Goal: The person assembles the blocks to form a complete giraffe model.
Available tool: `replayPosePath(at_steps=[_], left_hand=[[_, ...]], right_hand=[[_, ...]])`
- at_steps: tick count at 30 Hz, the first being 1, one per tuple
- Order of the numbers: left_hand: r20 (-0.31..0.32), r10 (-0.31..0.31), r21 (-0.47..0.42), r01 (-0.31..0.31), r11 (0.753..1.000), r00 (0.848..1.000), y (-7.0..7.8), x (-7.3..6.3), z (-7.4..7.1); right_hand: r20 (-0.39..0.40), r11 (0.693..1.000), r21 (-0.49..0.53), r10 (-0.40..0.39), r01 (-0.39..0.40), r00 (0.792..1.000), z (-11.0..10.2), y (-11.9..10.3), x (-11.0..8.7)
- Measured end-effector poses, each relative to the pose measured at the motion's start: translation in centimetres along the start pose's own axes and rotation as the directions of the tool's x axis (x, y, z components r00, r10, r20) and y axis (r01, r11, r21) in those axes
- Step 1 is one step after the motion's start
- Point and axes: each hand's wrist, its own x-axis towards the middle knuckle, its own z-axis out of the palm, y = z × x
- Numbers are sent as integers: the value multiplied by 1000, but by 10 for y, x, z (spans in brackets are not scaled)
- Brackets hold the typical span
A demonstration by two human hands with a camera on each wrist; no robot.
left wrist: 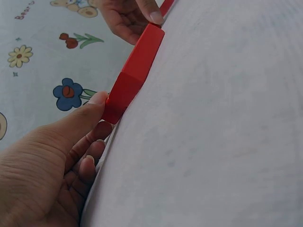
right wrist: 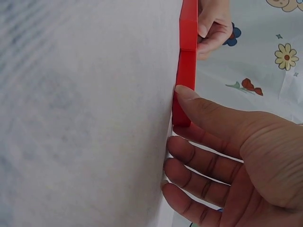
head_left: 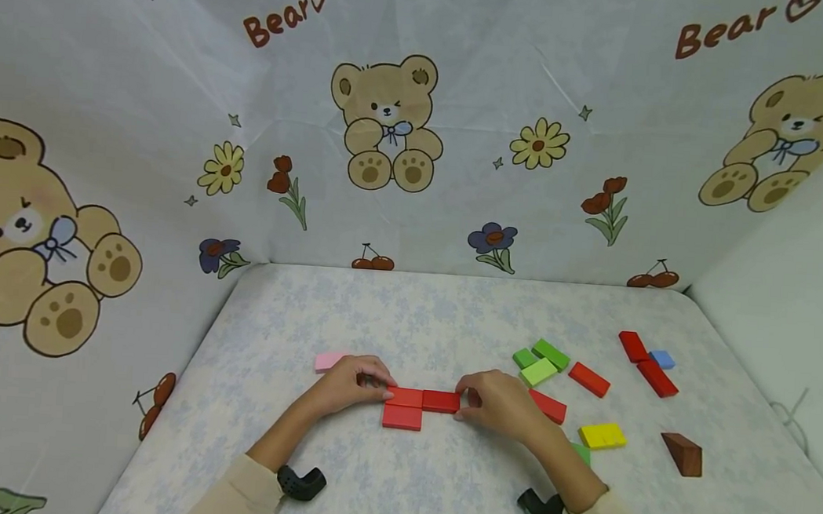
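Note:
Three red rectangular blocks lie together on the table in the head view. Two are stacked front to back, the front block [head_left: 402,418] against the back-left block [head_left: 404,398], and the right-hand block [head_left: 441,402] meets the back one end to end. My left hand [head_left: 351,381] pinches the left end of the back-left block, thumb and curled fingers at its edge. At the other end, my right hand [head_left: 496,404] grips the right-hand block; the right wrist view shows its thumb [right wrist: 199,101] on the block's side. Its other fingers are bent near the tabletop.
A pink block [head_left: 330,361] lies behind my left hand. To the right are green blocks [head_left: 550,354], loose red blocks [head_left: 589,379], a yellow block [head_left: 602,436], a blue block [head_left: 663,359] and a brown wedge [head_left: 684,454]. A bear-print cloth [head_left: 448,236] hangs behind the table.

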Motion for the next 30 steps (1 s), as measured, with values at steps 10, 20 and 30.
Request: replayPosePath(at_steps=[10,20,30], left_hand=[[-12,4,-1,-4,1000,1000,-1,-1,1],[-12,2,-19,-2,1000,1000,-1,0,1],[-10,-1,-23,1,1000,1000,0,0,1]], right_hand=[[-7,998,43,-44,44,999,-4,6,-1],[-38,992,119,41,-37,998,-39,27,-10],[-134,978,202,76,-48,988,-75,90,-29]])
